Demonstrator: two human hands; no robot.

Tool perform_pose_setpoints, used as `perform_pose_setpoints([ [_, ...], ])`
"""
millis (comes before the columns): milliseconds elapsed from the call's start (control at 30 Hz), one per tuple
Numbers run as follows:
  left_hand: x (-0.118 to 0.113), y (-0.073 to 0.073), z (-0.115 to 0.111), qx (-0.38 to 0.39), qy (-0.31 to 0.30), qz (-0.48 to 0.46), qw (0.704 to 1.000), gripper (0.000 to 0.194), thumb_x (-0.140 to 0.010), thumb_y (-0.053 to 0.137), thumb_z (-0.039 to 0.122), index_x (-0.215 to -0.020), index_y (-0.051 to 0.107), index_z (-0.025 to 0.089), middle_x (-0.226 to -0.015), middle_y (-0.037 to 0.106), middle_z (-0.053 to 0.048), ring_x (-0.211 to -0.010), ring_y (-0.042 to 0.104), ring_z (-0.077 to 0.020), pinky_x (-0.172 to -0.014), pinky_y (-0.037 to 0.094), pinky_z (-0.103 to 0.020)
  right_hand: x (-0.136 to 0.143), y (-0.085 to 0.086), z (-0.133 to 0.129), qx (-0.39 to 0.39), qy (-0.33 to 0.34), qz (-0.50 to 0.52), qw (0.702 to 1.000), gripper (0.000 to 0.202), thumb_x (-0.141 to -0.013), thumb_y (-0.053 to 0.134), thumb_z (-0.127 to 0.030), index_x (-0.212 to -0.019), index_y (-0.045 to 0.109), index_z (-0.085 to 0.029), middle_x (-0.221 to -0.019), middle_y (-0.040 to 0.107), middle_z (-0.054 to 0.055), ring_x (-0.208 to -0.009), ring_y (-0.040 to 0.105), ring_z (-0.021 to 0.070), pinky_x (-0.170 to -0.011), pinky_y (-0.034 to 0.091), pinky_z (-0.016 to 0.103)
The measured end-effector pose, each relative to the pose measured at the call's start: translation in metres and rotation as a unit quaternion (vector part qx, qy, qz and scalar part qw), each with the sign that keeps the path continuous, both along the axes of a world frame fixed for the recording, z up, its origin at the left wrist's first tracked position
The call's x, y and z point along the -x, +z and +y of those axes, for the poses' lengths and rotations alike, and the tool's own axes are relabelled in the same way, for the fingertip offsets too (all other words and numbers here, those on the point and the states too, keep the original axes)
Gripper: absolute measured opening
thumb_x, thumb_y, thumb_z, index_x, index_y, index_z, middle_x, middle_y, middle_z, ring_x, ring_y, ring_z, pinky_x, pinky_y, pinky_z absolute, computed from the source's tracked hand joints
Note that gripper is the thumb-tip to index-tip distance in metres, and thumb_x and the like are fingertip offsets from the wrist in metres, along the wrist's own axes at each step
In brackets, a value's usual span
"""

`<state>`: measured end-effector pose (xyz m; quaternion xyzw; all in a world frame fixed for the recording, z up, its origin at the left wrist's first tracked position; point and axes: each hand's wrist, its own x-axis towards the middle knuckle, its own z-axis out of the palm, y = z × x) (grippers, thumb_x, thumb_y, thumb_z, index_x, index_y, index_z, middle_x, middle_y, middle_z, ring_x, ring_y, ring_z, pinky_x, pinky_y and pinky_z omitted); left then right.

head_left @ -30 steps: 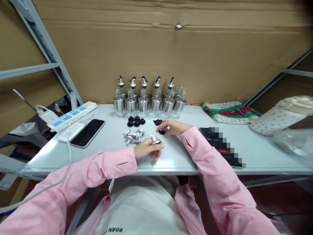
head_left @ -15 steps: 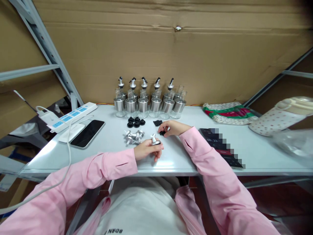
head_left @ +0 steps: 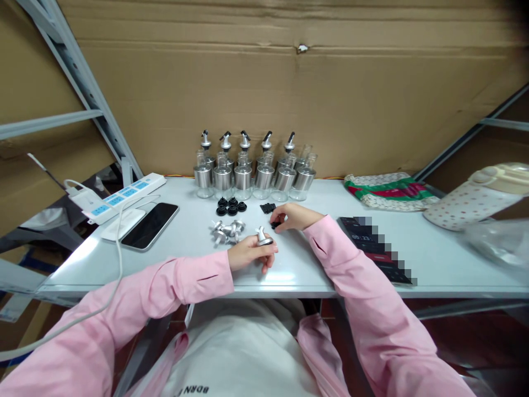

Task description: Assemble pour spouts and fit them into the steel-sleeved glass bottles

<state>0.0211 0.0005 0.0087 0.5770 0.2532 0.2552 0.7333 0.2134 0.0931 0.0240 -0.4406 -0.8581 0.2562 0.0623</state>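
My left hand is closed on a silver pourer top with a dark rim at its base. Just right of it, my right hand pinches a small black part at the tabletop, largely covered by the fingers. Small black pieces lie behind the right fingertips. Several silver spout pieces are heaped beside my left hand, and several black stoppers sit behind them. At the back stand glass-and-steel bottles in two rows, several rear ones topped with silver pourers.
On the left of the white table are a phone, a power strip and a white cable. To the right lie a dark timer screen, a patterned cloth and a dotted flask.
Everything in view has shifted slightly to the right together. Both hands keep nearly the same pose and their holds.
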Motion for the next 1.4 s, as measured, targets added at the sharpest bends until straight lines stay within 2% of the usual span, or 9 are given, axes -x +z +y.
perform_pose_setpoints([
  [233, 0.0, 0.001, -0.001, -0.005, 0.001, 0.006, 1.0, 0.051, -0.062, 0.066, 0.058, -0.074, 0.045, 0.014, -0.052, 0.054, 0.004, -0.041, 0.051, -0.0074, -0.047, 0.036, -0.021, -0.007, 0.003, 0.004, -0.01, 0.008, 0.03, 0.999, 0.026, -0.077, 0.052, -0.028, -0.09, 0.068, -0.012, -0.078, 0.068, 0.007, -0.068, 0.059, 0.0145, -0.068, 0.046, 0.026],
  [400, 0.001, 0.0, -0.001, -0.003, 0.0, 0.01, 1.0, 0.051, -0.062, 0.066, 0.059, -0.075, 0.045, 0.014, -0.052, 0.055, 0.004, -0.041, 0.051, -0.0075, -0.048, 0.036, -0.021, -0.007, -0.001, 0.007, -0.006, 0.016, 0.021, 1.0, 0.021, -0.074, 0.056, -0.024, -0.087, 0.068, -0.013, -0.079, 0.069, 0.006, -0.07, 0.06, 0.0148, -0.069, 0.045, 0.026],
  [767, 0.0, 0.003, -0.001, -0.003, 0.0, 0.009, 1.0, 0.051, -0.061, 0.066, 0.058, -0.074, 0.044, 0.014, -0.052, 0.054, 0.004, -0.041, 0.051, -0.0075, -0.047, 0.037, -0.021, -0.005, -0.008, 0.011, -0.039, 0.008, 0.043, 0.998, 0.023, -0.072, 0.061, -0.034, -0.082, 0.069, -0.014, -0.07, 0.067, 0.004, -0.062, 0.056, 0.0134, -0.063, 0.042, 0.026],
  [933, 0.0, 0.001, -0.001, -0.003, -0.002, 0.007, 1.0, 0.049, -0.062, 0.066, 0.057, -0.074, 0.045, 0.014, -0.052, 0.054, 0.004, -0.041, 0.051, -0.0074, -0.047, 0.037, -0.021, -0.016, 0.0, 0.012, -0.03, -0.011, 0.076, 0.997, 0.031, -0.067, 0.065, -0.041, -0.082, 0.067, -0.014, -0.064, 0.062, 0.002, -0.056, 0.052, 0.0114, -0.057, 0.041, 0.025],
  [1033, 0.0, 0.0, 0.0, -0.003, -0.002, 0.007, 1.0, 0.045, -0.064, 0.065, 0.054, -0.075, 0.045, 0.014, -0.052, 0.054, 0.003, -0.04, 0.051, -0.0076, -0.047, 0.037, -0.021, -0.019, 0.009, 0.008, -0.004, -0.023, 0.098, 0.995, 0.036, -0.061, 0.069, -0.045, -0.078, 0.066, -0.013, -0.06, 0.059, 0.001, -0.054, 0.05, 0.0107, -0.055, 0.04, 0.025],
  [1100, 0.0, -0.001, 0.001, -0.005, 0.001, 0.006, 1.0, 0.038, -0.066, 0.064, 0.047, -0.073, 0.045, 0.015, -0.052, 0.055, 0.003, -0.041, 0.051, -0.008, -0.047, 0.036, -0.021, -0.015, 0.016, 0.0, 0.031, -0.02, 0.138, 0.99, 0.038, -0.062, 0.068, -0.045, -0.08, 0.066, -0.012, -0.064, 0.061, 0.002, -0.057, 0.052, 0.011, -0.058, 0.042, 0.025],
  [1200, 0.002, -0.001, 0.002, -0.001, -0.021, -0.004, 1.0, 0.024, -0.063, 0.062, 0.031, -0.065, 0.044, 0.015, -0.047, 0.051, 0.004, -0.04, 0.051, -0.0085, -0.047, 0.035, -0.022, -0.002, 0.026, -0.015, 0.119, 0.028, 0.231, 0.965, 0.038, -0.068, 0.065, -0.043, -0.091, 0.065, -0.012, -0.079, 0.063, 0.004, -0.068, 0.055, 0.0113, -0.066, 0.044, 0.026],
  [1267, 0.004, -0.001, 0.003, 0.003, -0.043, -0.012, 0.999, 0.016, -0.058, 0.058, 0.022, -0.058, 0.043, 0.015, -0.04, 0.044, 0.007, -0.038, 0.048, -0.0076, -0.051, 0.038, -0.024, 0.006, 0.03, -0.023, 0.181, 0.09, 0.26, 0.944, 0.036, -0.068, 0.068, -0.038, -0.094, 0.065, -0.013, -0.08, 0.063, 0.003, -0.069, 0.055, 0.0101, -0.065, 0.044, 0.024],
  [1400, 0.006, 0.0, 0.004, -0.005, -0.066, 0.003, 0.998, 0.011, -0.052, 0.053, 0.019, -0.051, 0.043, 0.015, -0.033, 0.037, 0.009, -0.031, 0.037, -0.0042, -0.058, 0.041, -0.028, 0.02, 0.029, -0.033, 0.248, 0.195, 0.277, 0.907, 0.037, -0.062, 0.075, -0.029, -0.095, 0.066, -0.014, -0.079, 0.063, 0.002, -0.065, 0.054, 0.0078, -0.063, 0.045, 0.023],
])
